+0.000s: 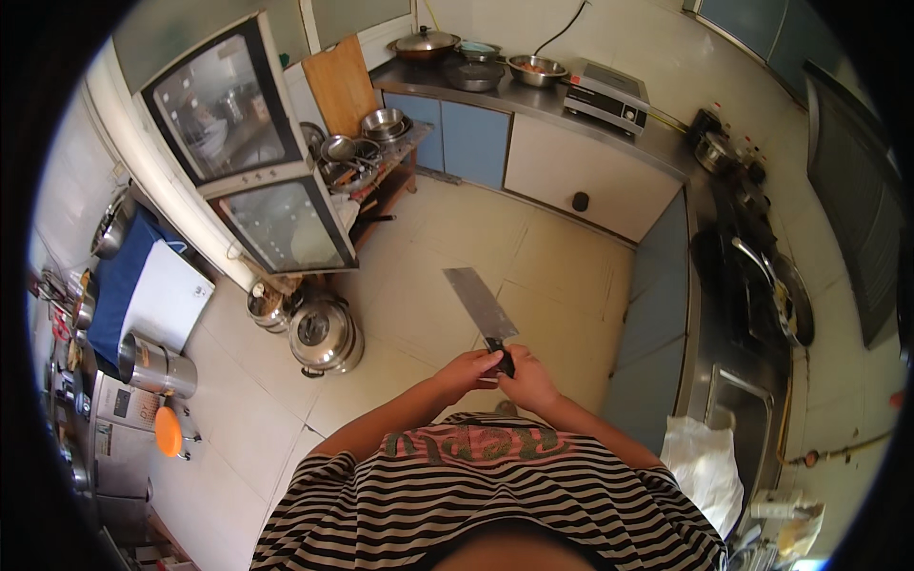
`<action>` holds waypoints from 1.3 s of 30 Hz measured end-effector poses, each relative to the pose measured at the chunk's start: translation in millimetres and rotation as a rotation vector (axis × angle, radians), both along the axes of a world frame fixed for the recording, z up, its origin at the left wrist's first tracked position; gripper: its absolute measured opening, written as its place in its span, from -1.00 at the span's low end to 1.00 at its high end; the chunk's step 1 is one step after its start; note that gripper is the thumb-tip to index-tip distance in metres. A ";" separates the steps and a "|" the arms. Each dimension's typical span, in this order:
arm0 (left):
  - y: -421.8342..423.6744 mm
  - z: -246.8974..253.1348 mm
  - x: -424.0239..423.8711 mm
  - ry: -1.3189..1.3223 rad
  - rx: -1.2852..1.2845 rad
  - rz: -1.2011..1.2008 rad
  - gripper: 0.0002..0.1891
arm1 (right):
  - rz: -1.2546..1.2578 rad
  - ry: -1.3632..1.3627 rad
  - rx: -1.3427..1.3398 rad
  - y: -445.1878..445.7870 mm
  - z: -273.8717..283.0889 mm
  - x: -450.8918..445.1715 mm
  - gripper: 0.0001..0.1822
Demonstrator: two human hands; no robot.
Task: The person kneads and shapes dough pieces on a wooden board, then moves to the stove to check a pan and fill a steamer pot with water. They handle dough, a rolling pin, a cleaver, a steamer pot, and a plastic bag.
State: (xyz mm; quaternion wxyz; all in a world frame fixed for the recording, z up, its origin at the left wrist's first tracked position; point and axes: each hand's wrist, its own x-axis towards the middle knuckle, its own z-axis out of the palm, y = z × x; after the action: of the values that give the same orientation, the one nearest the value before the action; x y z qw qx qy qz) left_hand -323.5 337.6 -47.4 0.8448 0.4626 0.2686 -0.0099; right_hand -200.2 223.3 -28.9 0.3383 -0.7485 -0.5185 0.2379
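A kitchen cleaver is held out in front of my striped shirt, its broad metal blade pointing away from me over the tiled floor. My right hand grips its black handle from the right. From the other side, my left hand closes on the same handle, thumb against it. Both hands meet there, so part of the handle is hidden by fingers. The blade touches nothing.
A lidded steel steamer pot stands on the floor at left, below a glass-doored cabinet. The far counter holds an induction cooker and a steel bowl. A wok and a sink lie along the right counter.
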 end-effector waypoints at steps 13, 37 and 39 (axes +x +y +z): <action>164.2 -11.7 44.1 0.180 0.066 0.635 -0.70 | 0.424 0.274 0.100 198.9 -20.1 118.0 -0.61; 643.9 -100.8 137.5 0.560 0.756 0.894 -0.72 | 0.285 -0.639 -0.942 96.6 -301.6 451.6 -0.77; 668.1 -98.2 118.8 0.712 0.781 0.962 -0.77 | 0.016 -0.294 -0.515 180.2 -284.4 464.8 -0.79</action>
State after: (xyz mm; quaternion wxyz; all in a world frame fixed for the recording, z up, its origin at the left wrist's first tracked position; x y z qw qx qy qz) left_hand -204.7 1005.7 -145.6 0.3892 0.5303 0.6864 0.3102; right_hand 264.5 403.5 -313.3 0.0567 -0.8318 -0.4906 0.2532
